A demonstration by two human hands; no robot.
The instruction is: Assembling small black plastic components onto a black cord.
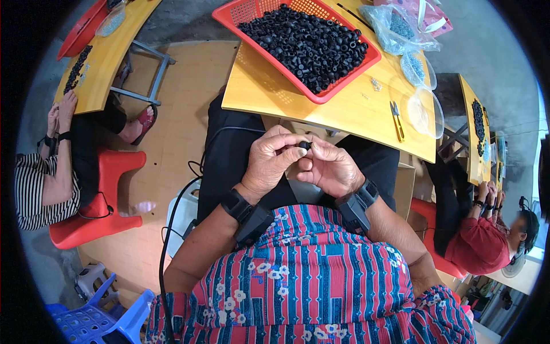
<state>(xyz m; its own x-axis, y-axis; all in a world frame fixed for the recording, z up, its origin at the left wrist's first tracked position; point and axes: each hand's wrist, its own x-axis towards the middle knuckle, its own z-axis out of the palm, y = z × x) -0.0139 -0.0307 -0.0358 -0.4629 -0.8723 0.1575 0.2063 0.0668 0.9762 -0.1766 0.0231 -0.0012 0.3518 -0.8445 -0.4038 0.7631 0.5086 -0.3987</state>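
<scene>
Between my two hands, just off the table's near edge and above my lap, is a small black rubber-looking cap [305,145]. My left hand [274,157] pinches it between thumb and forefinger. From the other side, the fingertips of my right hand [332,166] close on it too, its other fingers curled. Beyond my hands a red plastic basket [375,57] stands on the yellow table [258,92], heaped with similar small black parts [309,43]. To the right on the tabletop lie yellow-handled thread snips [397,121].
A clear shallow dish [421,112], bags of small clear pieces [395,26] and a few loose bits [376,84] sit on the table's right. People work at tables on the left [46,189] and right [481,243]. A black cable [166,246] runs past my left arm.
</scene>
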